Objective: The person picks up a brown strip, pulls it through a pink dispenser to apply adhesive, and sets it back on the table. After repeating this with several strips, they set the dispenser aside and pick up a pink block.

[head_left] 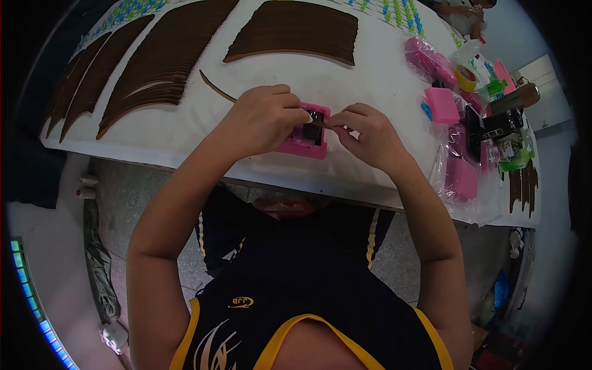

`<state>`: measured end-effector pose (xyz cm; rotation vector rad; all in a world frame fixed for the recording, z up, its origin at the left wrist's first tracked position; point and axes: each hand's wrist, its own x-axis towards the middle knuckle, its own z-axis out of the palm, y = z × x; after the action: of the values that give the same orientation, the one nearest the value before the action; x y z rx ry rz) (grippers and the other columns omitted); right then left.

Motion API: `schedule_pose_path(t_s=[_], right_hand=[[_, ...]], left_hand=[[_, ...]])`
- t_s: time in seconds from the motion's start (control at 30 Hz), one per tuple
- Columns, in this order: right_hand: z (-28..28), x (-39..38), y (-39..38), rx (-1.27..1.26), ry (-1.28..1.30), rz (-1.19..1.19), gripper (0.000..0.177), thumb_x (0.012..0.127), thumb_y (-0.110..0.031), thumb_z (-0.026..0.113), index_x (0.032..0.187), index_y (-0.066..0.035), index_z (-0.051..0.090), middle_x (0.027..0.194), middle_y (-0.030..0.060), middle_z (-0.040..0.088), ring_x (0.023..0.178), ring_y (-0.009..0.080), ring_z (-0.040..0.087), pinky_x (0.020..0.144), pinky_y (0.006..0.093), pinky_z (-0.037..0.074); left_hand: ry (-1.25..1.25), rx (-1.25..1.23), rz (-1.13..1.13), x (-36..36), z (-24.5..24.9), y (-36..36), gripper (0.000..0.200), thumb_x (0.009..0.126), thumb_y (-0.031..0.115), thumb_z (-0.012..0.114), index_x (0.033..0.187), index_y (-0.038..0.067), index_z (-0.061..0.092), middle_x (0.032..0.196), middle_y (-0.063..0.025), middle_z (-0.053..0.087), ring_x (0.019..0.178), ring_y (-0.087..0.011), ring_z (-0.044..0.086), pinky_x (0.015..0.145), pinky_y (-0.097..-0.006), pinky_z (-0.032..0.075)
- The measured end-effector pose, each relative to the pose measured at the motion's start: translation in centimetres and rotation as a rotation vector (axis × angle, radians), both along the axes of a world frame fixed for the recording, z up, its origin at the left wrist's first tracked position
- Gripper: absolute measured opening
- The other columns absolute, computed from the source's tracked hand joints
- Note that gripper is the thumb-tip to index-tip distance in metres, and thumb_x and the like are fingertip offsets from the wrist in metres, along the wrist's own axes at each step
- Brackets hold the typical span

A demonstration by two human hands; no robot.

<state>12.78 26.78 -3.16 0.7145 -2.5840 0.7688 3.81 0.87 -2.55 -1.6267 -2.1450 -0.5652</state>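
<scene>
My left hand [262,120] is closed over a thin, curved brown strip [214,86], whose long end sticks out to the upper left. A small white bit, too small to name, shows at its fingertips. My right hand [369,134] pinches the short end of a brown strip between thumb and forefinger. Below both hands, a pink plastic box [308,150] with a dark inside lies on the table. The left hand hides part of that box and the middle of the strip.
Stacks of brown strips [293,31] lie fanned out on the white table [382,74]; more stacks [154,58] are at left. Pink packages [461,179], yellow tape [465,79], a dark phone [473,132] and a bottle [521,97] crowd the right side. Another person [462,13] sits beyond.
</scene>
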Motion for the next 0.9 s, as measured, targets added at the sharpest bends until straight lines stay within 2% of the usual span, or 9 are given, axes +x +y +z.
schedule_pose_path(t_s=[0.13,0.2,0.3,0.4,0.47,0.63,0.9], right_hand=[[0.2,0.3,0.2,0.006,-0.007,-0.010,0.022,0.086,0.005,0.073,0.102,-0.007,0.079,0.089,0.0077,0.073,0.080,0.0220,0.069,0.068,0.0344,0.057],[0.4,0.7,0.6,0.003,-0.010,-0.017,0.021,0.086,0.005,0.073,0.102,-0.007,0.079,0.089,0.0077,0.073,0.080,0.0222,0.069,0.068,0.0345,0.057],[0.7,1.9,2.3,0.043,-0.038,-0.043,0.019,0.086,0.005,0.073,0.101,-0.006,0.078,0.090,0.0082,0.073,0.082,0.0221,0.069,0.067,0.0347,0.057],[1.0,3.7,4.8,0.062,-0.067,-0.079,0.017,0.086,0.005,0.073,0.100,-0.004,0.077,0.091,0.0089,0.073,0.084,0.0226,0.069,0.066,0.0350,0.057],[1.1,5.1,6.7,0.079,-0.070,-0.162,0.016,0.084,0.003,0.075,0.097,-0.006,0.076,0.087,0.0083,0.072,0.083,0.0265,0.068,0.071,0.0387,0.056],[1.8,8.6,11.1,0.136,-0.089,-0.271,0.019,0.082,0.007,0.073,0.098,-0.005,0.076,0.088,0.0092,0.071,0.083,0.0273,0.068,0.071,0.0388,0.055],[2.2,10.7,13.3,0.176,-0.080,-0.369,0.020,0.081,0.008,0.072,0.098,-0.003,0.075,0.089,0.0093,0.072,0.085,0.0284,0.068,0.074,0.0390,0.055]], left_hand=[[-0.011,0.002,0.010,0.2,-0.1,0.1,0.017,0.079,0.007,0.076,0.095,0.014,0.078,0.087,-0.0020,0.070,0.088,-0.0226,0.067,0.073,-0.0380,0.057],[-0.040,0.026,-0.021,0.1,-0.3,0.2,0.029,0.072,0.000,0.077,0.099,0.011,0.078,0.090,-0.0039,0.072,0.085,-0.0245,0.066,0.072,-0.0387,0.057],[-0.037,0.028,-0.005,0.2,-0.5,0.3,0.022,0.077,0.005,0.078,0.098,0.014,0.079,0.087,-0.0018,0.071,0.088,-0.0230,0.068,0.072,-0.0386,0.057],[-0.055,0.056,-0.022,0.2,-0.8,0.5,0.023,0.078,0.004,0.077,0.098,0.014,0.080,0.087,-0.0016,0.071,0.088,-0.0230,0.068,0.071,-0.0385,0.057],[-0.060,0.054,-0.020,0.2,-0.9,0.6,0.023,0.078,0.003,0.077,0.098,0.014,0.080,0.087,-0.0016,0.071,0.088,-0.0230,0.068,0.071,-0.0384,0.057],[-0.077,0.042,-0.016,0.2,-0.7,0.6,0.023,0.078,0.003,0.078,0.098,0.014,0.080,0.088,-0.0016,0.072,0.088,-0.0229,0.068,0.072,-0.0382,0.058],[-0.061,0.004,-0.026,-0.1,-0.2,0.9,0.022,0.078,0.003,0.078,0.097,0.014,0.080,0.088,-0.0020,0.071,0.089,-0.0234,0.068,0.074,-0.0385,0.058]])
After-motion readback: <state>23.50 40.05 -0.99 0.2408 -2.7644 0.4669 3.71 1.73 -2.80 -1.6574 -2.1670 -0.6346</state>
